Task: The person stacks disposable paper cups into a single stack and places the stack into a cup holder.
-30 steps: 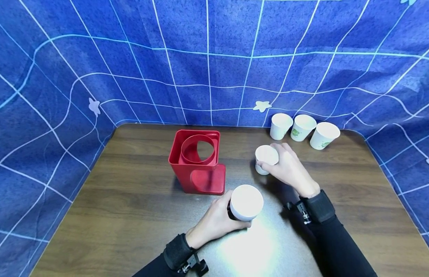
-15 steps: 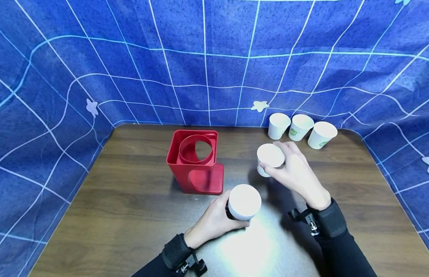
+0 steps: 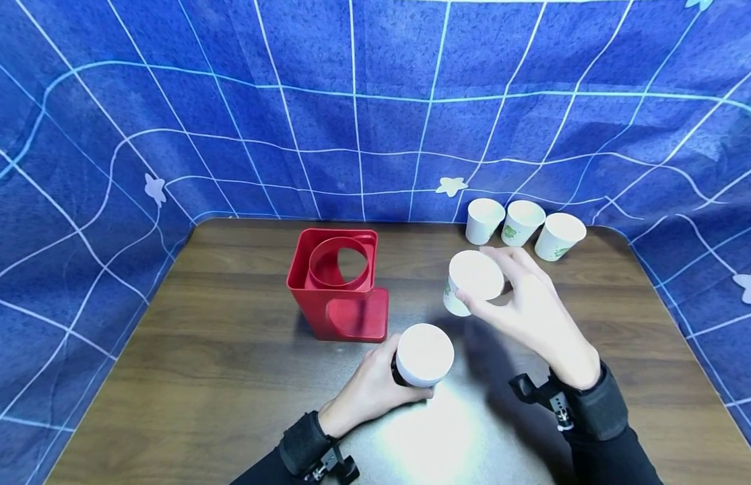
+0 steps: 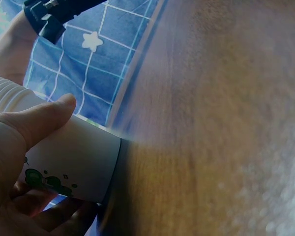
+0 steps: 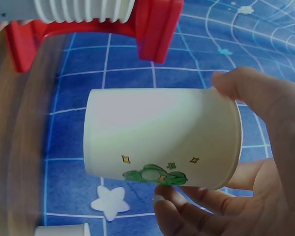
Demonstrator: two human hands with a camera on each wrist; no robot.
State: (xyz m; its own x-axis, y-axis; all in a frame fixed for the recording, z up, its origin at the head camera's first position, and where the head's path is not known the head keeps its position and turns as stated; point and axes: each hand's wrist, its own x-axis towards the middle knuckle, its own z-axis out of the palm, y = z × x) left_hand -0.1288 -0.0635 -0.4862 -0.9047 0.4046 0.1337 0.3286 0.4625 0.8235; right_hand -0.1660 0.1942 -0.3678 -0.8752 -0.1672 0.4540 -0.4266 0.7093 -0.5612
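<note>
Cups (image 4: pixel 81 152) within cups in left hand (image 3: pixel 375 389)

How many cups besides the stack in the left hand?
4: at the back, the left cup, middle cup and right cup; in the right hand, a fourth cup. Nested ones may be hidden.

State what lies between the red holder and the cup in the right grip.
In the head view, only bare tabletop shows between the red holder and the cup in the right grip.
</note>
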